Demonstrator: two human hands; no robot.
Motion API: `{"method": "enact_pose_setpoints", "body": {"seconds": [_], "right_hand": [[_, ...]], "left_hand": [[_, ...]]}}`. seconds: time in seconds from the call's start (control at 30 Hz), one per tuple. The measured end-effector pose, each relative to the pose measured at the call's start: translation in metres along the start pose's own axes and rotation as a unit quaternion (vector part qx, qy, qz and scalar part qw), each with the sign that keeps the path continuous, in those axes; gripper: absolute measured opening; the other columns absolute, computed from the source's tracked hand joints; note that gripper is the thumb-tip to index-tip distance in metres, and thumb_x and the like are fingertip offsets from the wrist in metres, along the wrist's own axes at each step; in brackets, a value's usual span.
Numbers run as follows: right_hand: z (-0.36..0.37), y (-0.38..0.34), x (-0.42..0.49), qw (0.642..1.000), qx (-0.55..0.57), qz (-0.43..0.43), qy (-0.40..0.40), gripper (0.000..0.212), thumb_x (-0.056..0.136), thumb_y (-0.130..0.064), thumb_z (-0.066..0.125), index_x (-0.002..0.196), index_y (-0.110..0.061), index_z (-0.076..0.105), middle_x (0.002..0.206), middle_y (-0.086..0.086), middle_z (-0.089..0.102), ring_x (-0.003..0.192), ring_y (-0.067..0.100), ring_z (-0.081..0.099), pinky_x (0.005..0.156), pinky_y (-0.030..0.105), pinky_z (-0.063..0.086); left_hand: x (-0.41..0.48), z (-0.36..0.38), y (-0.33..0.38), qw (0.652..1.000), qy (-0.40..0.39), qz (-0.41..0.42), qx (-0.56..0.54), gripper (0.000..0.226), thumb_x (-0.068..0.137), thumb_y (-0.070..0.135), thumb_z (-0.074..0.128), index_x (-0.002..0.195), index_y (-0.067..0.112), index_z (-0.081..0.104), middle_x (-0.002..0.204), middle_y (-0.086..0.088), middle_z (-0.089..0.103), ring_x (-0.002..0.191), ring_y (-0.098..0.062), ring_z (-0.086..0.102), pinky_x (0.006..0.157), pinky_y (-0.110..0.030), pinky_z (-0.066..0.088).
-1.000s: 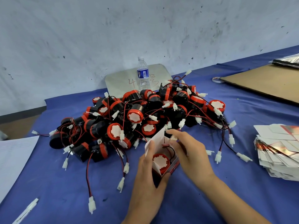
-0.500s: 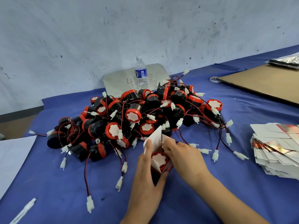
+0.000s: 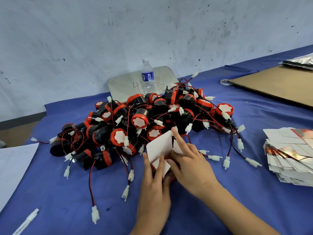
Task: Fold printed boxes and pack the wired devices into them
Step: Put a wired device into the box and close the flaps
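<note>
Both hands are on the printed box point(image 3: 165, 167), just before the device pile point(image 3: 138, 119): left hand point(image 3: 152, 189) grips its near side; right hand point(image 3: 191, 168) lays a straight forefinger against the raised lid point(image 3: 159, 146), which I'd fold toward me.

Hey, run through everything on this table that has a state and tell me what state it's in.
box, held, side flaps folded in, top flap up, not closed
left hand, grips the box
right hand, fingers press the flaps
water bottle, upright, capped
wired devices, loose heap, unpacked
flat boxes, unfolded, stacked at right
</note>
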State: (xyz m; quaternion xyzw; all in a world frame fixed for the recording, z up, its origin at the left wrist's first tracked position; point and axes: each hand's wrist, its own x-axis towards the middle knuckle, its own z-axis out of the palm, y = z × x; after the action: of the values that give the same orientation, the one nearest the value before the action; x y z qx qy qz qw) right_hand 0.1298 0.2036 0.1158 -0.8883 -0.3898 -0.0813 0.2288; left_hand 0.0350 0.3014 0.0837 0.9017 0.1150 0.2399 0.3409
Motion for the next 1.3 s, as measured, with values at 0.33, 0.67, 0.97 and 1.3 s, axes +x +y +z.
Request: {"method": "enact_pose_setpoints", "body": {"seconds": [0.33, 0.67, 0.97, 1.3], "right_hand": [[-0.002, -0.006, -0.005, 0.994, 0.087, -0.022, 0.061, 0.028, 0.099, -0.021, 0.051, 0.087, -0.007, 0.071, 0.151, -0.016, 0.031, 0.080, 0.013, 0.064, 0.066, 0.031, 0.053], [-0.002, -0.003, -0.005, 0.982, 0.183, -0.026, 0.029, 0.028, 0.094, -0.050, 0.036, 0.098, -0.026, 0.049, 0.094, -0.004, 0.059, 0.087, 0.015, 0.055, 0.071, 0.036, 0.049], [-0.016, 0.003, 0.002, 0.845, 0.458, 0.089, 0.261, 0.028, 0.091, -0.034, 0.061, 0.074, -0.015, 0.050, 0.064, -0.010, 0.049, 0.059, 0.003, 0.042, 0.058, 0.015, 0.037], [-0.016, 0.003, 0.002, 0.878, 0.459, 0.064, 0.116, 0.037, 0.091, -0.041, 0.047, 0.090, -0.017, 0.075, 0.082, 0.001, 0.073, 0.079, 0.020, 0.068, 0.071, 0.038, 0.053]], "left_hand": [[0.002, -0.007, 0.005, 0.993, 0.111, 0.017, 0.023, 0.039, 0.091, -0.004, 0.057, 0.123, 0.017, 0.065, 0.157, 0.001, 0.016, 0.141, -0.010, 0.026, 0.100, 0.001, 0.024], [0.002, -0.015, 0.002, 0.991, 0.117, 0.030, 0.060, 0.055, 0.080, -0.019, 0.060, 0.122, 0.015, 0.066, 0.126, -0.005, 0.053, 0.111, 0.006, 0.045, 0.087, 0.008, 0.026], [0.001, -0.010, 0.006, 0.998, -0.018, 0.053, -0.004, 0.038, 0.080, 0.049, 0.070, 0.116, 0.035, 0.066, 0.136, 0.028, 0.040, 0.133, 0.016, 0.024, 0.101, -0.009, 0.034], [0.001, -0.003, 0.005, 0.997, -0.013, 0.077, -0.019, 0.024, 0.084, 0.026, 0.074, 0.107, 0.023, 0.069, 0.140, 0.014, 0.046, 0.126, 0.000, 0.047, 0.097, -0.023, 0.046]]}}
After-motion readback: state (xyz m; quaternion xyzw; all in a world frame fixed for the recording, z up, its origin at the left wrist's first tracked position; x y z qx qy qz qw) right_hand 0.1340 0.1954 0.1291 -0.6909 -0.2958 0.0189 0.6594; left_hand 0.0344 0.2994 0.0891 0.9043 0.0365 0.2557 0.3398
